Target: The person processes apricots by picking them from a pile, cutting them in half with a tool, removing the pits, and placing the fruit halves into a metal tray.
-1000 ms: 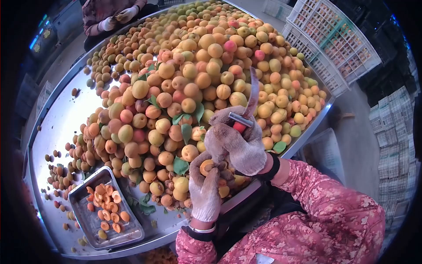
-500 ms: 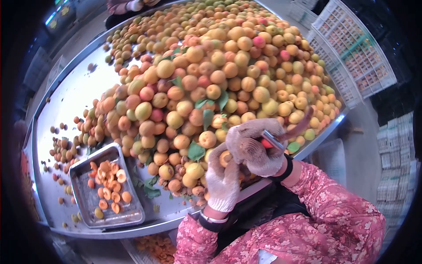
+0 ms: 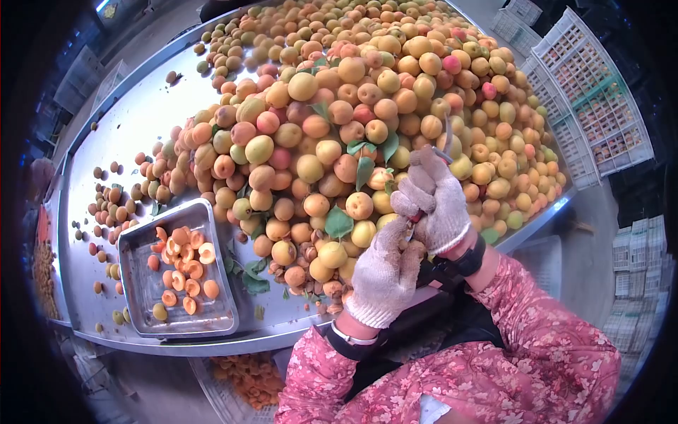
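Both hands wear light knitted gloves and meet at the near edge of the apricot heap. My right hand (image 3: 441,205) is closed around a knife with a curved blade (image 3: 448,138), which points up and away; a bit of red shows at the fingers. My left hand (image 3: 385,275) is closed just below it, fingertips touching the right hand; what it pinches is hidden. Whole apricots (image 3: 308,168) with green leaves (image 3: 338,222) lie heaped beyond the hands. To the left, a metal tray (image 3: 229,300) holds halved apricots (image 3: 193,268) and a few whole-looking ones.
The heap rests on a metal table (image 3: 106,240) with a raised rim. White plastic crates (image 3: 593,92) stand at the right, with stacked pale crates (image 3: 632,275) nearer. Below the table's near edge, a crate contains orange fruit pieces (image 3: 247,378).
My hands have drawn together and turned; the right hand is now more upright with the blade pointing upward. The apricot seen in my left hand is now hidden. The view has shifted slightly.
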Demonstrator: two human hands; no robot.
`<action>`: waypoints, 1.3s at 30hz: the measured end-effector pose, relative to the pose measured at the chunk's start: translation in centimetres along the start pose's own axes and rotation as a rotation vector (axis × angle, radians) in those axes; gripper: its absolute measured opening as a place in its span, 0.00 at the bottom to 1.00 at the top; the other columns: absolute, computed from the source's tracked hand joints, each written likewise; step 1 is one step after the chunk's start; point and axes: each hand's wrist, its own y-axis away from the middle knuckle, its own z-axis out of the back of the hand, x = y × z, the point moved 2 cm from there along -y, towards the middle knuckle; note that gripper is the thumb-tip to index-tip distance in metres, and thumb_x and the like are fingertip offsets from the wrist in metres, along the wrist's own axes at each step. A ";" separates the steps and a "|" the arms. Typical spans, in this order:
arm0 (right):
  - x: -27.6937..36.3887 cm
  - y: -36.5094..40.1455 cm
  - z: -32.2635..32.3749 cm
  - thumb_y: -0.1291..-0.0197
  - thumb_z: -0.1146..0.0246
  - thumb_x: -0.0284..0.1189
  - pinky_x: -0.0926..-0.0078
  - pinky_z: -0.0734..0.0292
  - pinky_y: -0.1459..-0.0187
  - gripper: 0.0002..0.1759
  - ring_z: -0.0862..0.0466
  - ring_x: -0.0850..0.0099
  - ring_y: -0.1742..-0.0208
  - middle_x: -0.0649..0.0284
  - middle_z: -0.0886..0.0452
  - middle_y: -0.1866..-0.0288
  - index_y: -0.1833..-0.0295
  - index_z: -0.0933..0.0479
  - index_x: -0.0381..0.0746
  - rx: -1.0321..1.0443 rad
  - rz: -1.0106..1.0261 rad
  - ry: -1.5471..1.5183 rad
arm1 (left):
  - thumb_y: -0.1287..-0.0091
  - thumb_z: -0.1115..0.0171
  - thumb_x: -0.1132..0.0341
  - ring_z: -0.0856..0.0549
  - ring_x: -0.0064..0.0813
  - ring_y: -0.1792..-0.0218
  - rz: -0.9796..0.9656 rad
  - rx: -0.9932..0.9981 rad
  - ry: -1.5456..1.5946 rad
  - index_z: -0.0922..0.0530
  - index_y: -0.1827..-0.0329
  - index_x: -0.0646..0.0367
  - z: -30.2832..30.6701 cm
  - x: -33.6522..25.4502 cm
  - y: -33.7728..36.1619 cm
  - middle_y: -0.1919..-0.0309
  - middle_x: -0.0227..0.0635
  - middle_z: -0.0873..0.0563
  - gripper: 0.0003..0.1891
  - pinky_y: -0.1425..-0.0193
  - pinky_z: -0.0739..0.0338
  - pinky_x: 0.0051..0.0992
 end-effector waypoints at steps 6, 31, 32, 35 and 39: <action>-0.4 0.9 -0.9 0.26 0.47 0.39 0.80 0.49 0.81 0.15 0.47 0.83 0.88 0.79 0.47 0.87 0.68 0.32 0.48 -0.056 0.060 0.096 | 0.35 0.41 0.75 0.14 0.38 0.62 -0.041 0.057 -0.111 0.27 0.42 0.66 0.5 0.0 0.2 0.62 0.46 0.15 0.17 0.56 0.20 0.30; 1.4 2.3 -0.6 0.26 0.46 0.40 0.78 0.46 0.80 0.15 0.45 0.81 0.87 0.77 0.45 0.85 0.66 0.31 0.45 0.034 -0.046 -0.178 | 0.39 0.37 0.70 0.16 0.46 0.65 -0.211 0.183 -0.783 0.22 0.49 0.55 0.8 -3.4 1.2 0.62 0.42 0.17 0.15 0.63 0.22 0.39; 1.3 1.8 0.1 0.27 0.45 0.39 0.77 0.44 0.81 0.15 0.42 0.80 0.87 0.76 0.40 0.85 0.67 0.32 0.45 0.084 0.074 -0.065 | 0.39 0.36 0.71 0.16 0.44 0.63 -0.155 0.090 -0.735 0.21 0.52 0.57 1.2 -2.8 1.3 0.64 0.43 0.16 0.12 0.61 0.22 0.37; 2.1 2.7 -0.9 0.31 0.37 0.34 0.81 0.39 0.83 0.08 0.33 0.82 0.86 0.74 0.30 0.82 0.61 0.27 0.45 -0.025 0.297 0.284 | 0.35 0.36 0.66 0.15 0.42 0.63 0.001 -0.060 -0.685 0.20 0.58 0.57 3.1 -0.6 1.4 0.68 0.42 0.16 0.07 0.60 0.22 0.34; 2.6 3.4 -1.0 0.33 0.35 0.34 0.86 0.38 0.82 0.08 0.31 0.86 0.83 0.74 0.26 0.75 0.55 0.25 0.44 0.086 0.295 0.431 | 0.34 0.38 0.66 0.15 0.44 0.63 0.016 0.109 -0.976 0.20 0.56 0.56 4.3 -2.3 1.1 0.65 0.42 0.16 0.07 0.61 0.22 0.35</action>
